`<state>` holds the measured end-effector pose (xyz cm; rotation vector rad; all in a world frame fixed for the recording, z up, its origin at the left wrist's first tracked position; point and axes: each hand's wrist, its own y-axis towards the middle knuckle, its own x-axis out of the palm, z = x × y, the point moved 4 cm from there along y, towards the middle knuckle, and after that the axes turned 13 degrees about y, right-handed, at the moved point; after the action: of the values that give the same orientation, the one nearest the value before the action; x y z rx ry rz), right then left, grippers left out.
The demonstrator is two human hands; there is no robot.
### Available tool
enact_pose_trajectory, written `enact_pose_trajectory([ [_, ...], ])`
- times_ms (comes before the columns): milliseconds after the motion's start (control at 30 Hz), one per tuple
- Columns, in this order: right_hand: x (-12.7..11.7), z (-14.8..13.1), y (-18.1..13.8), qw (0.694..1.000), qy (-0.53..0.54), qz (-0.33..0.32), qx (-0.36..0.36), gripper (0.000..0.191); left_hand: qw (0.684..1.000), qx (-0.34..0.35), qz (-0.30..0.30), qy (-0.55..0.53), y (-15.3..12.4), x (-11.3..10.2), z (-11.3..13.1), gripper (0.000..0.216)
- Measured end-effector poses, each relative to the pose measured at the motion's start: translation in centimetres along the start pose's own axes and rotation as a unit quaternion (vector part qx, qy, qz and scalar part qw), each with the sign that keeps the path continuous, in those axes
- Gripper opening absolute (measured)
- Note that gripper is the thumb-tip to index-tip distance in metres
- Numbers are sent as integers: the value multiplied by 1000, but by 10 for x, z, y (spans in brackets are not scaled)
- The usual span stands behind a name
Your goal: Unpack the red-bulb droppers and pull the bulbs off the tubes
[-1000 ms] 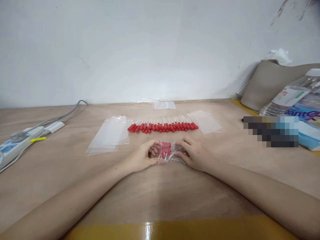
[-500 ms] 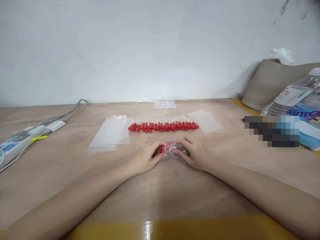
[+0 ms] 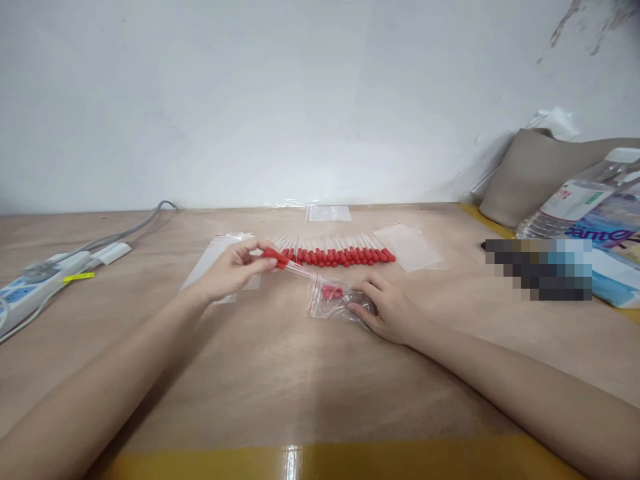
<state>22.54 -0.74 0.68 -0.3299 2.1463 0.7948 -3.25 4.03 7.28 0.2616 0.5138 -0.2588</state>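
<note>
My left hand (image 3: 243,267) pinches a few droppers (image 3: 274,259) by their red rubber bulbs. Their thin clear tubes slant down to the right, reaching towards the mouth of a clear zip bag (image 3: 315,305). That bag lies on the table, its red-lined mouth facing left, with red bulbs (image 3: 332,292) showing inside. With thumb and fingers closed on its right end, my right hand (image 3: 385,308) grips the bag. Just behind both hands, a row of red-bulbed droppers (image 3: 345,256) lies side by side, tubes pointing towards the wall.
Clear zip bags (image 3: 200,267) lie in a stack at left, partly behind my left hand. More bags (image 3: 407,247) are at right, and a single bag (image 3: 329,213) is near the wall. A power strip (image 3: 45,280) is far left; a plastic bottle (image 3: 575,200) leans far right.
My left hand has let go of the bag's mouth and moved left and back, taking hold of droppers from the row's left end. My right hand stays on the bag.
</note>
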Motion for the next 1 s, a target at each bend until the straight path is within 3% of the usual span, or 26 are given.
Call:
enact_pose_trajectory([
  [133, 0, 1, 0, 1000, 3, 1, 2, 29, 985, 51, 149, 64, 3, -35, 13, 24],
  [233, 0, 1, 0, 1000, 4, 0, 5, 28, 951, 110, 228, 176, 12, -34, 15, 18],
  [400, 0, 1, -1, 1000, 7, -5, 14, 29, 870, 208, 217, 391, 40, 1, -6, 17],
  [500, 1, 2, -1, 1000, 4, -8, 20, 29, 833, 211, 199, 471, 49, 19, -20, 19],
  [633, 0, 2, -1, 1000, 1, -8, 21, 29, 833, 190, 181, 487, 46, 28, -25, 17],
  [833, 1, 3, -1, 1000, -2, -13, 23, 30, 855, 207, 276, 386, 51, 19, -17, 14],
  [1000, 1, 2, -1, 1000, -7, -10, 23, 31, 846, 247, 267, 389, 67, 48, -4, 12],
])
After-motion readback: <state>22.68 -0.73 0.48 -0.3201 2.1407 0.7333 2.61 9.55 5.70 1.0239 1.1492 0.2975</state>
